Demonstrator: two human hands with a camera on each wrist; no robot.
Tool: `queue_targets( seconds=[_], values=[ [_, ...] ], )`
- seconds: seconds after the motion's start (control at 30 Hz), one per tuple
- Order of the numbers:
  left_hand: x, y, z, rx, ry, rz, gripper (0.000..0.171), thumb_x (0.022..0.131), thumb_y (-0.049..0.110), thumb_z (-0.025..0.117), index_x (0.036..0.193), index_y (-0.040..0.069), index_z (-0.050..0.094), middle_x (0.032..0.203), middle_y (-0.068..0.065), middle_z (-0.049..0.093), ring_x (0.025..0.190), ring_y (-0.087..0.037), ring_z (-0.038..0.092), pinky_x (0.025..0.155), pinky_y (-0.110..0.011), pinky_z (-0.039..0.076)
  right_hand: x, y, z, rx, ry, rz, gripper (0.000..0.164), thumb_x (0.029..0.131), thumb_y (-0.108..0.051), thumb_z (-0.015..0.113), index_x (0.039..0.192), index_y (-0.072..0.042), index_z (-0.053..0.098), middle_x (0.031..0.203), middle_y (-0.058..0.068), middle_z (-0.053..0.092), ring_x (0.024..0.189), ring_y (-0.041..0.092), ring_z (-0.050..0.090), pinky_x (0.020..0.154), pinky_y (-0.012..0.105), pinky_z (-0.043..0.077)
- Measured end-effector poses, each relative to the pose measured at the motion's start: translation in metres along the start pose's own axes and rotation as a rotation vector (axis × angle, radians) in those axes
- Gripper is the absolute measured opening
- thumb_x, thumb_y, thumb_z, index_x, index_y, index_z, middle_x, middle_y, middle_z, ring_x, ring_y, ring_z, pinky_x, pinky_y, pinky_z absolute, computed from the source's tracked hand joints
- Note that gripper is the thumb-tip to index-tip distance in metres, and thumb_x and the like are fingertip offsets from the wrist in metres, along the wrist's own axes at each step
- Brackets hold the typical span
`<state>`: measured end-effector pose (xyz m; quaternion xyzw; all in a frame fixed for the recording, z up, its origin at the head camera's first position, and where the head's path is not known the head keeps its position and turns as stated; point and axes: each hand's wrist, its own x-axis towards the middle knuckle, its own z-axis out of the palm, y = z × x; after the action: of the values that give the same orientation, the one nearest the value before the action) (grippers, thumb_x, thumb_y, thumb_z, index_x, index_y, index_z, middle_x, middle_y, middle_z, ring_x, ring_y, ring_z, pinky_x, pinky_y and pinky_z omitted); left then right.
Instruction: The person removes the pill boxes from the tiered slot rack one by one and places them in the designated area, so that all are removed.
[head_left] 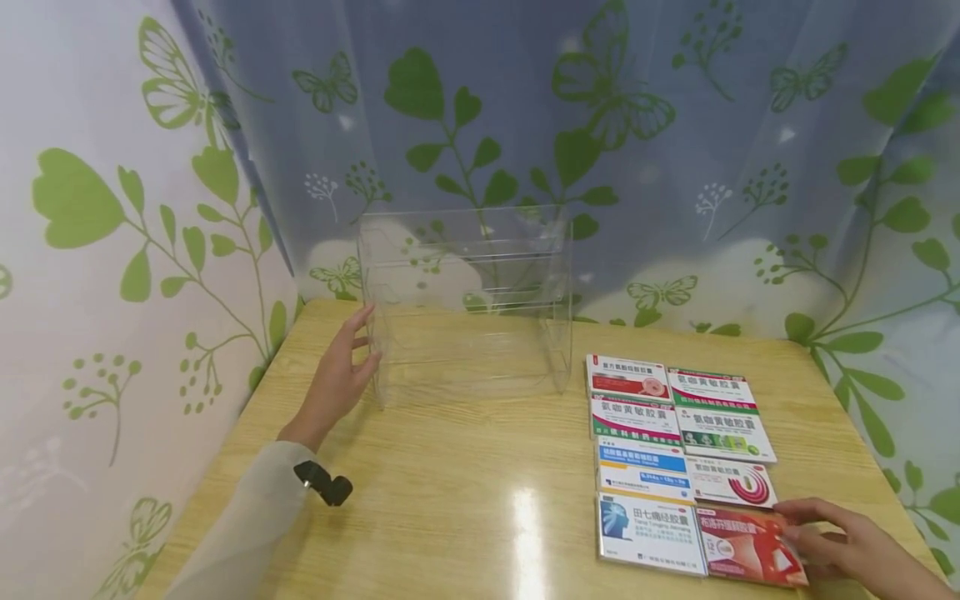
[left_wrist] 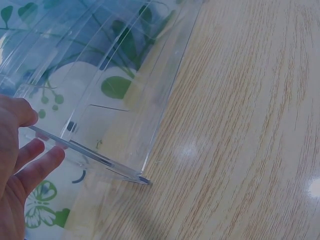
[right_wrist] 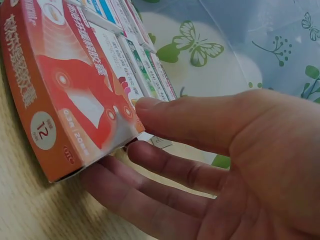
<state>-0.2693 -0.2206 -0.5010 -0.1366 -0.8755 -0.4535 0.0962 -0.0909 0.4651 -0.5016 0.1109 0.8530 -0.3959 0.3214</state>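
Observation:
A clear plastic tiered display rack [head_left: 465, 342] stands at the back of the table. My left hand [head_left: 341, 375] pinches the rack's left side panel, with the thumb on one side of its edge and fingers [left_wrist: 42, 162] on the other. At the front right, my right hand [head_left: 847, 546] holds a red-orange medicine box [head_left: 750, 546] by its right end. The thumb lies at the top edge of that box, and fingers [right_wrist: 145, 195] reach along its lower end. A white-and-blue medicine box [head_left: 648, 537] lies directly to its left.
Several more flat medicine boxes [head_left: 641, 471] lie in two columns behind the red-orange one, close together. The wooden table [head_left: 450, 500] meets a patterned curtain [head_left: 480, 100] at the back and left. A small black device [head_left: 326, 483] is strapped to the left sleeve.

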Motion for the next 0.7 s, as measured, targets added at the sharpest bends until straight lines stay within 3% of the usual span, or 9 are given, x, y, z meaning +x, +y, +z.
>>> queue_targets(
  seconds=[0.23, 0.47, 0.7],
  values=[
    [-0.001, 0.001, 0.0, 0.001, -0.001, 0.0, 0.079, 0.108, 0.002, 0.063, 0.174, 0.022, 0.025, 0.175, -0.021, 0.033, 0.138, -0.052, 0.059, 0.096, -0.061, 0.066, 0.0004, 0.0024, 0.005, -0.029, 0.025, 0.012, 0.069, 0.114, -0.042, 0.058, 0.151, 0.015, 0.045, 0.132, 0.023, 0.063, 0.108, 0.029, 0.068, 0.094, 0.047, 0.069],
    [-0.0013, 0.002, 0.0001, 0.003, -0.006, -0.005, 0.078, 0.108, 0.002, 0.062, 0.174, 0.021, 0.025, 0.175, -0.021, 0.032, 0.139, -0.052, 0.059, 0.097, -0.061, 0.066, -0.0011, 0.0023, 0.0058, 0.001, 0.027, 0.054, 0.079, 0.116, -0.051, 0.048, 0.158, 0.014, 0.034, 0.137, 0.031, 0.062, 0.107, 0.028, 0.072, 0.093, 0.048, 0.069],
    [-0.0022, 0.0005, 0.0018, 0.0, -0.006, -0.008, 0.079, 0.108, 0.001, 0.062, 0.175, 0.022, 0.024, 0.175, -0.022, 0.032, 0.139, -0.052, 0.059, 0.096, -0.062, 0.066, -0.0005, 0.006, 0.0093, 0.032, 0.043, 0.092, 0.086, 0.114, -0.057, 0.049, 0.159, 0.014, 0.031, 0.129, 0.02, 0.067, 0.103, 0.026, 0.069, 0.091, 0.047, 0.069]
  ],
)
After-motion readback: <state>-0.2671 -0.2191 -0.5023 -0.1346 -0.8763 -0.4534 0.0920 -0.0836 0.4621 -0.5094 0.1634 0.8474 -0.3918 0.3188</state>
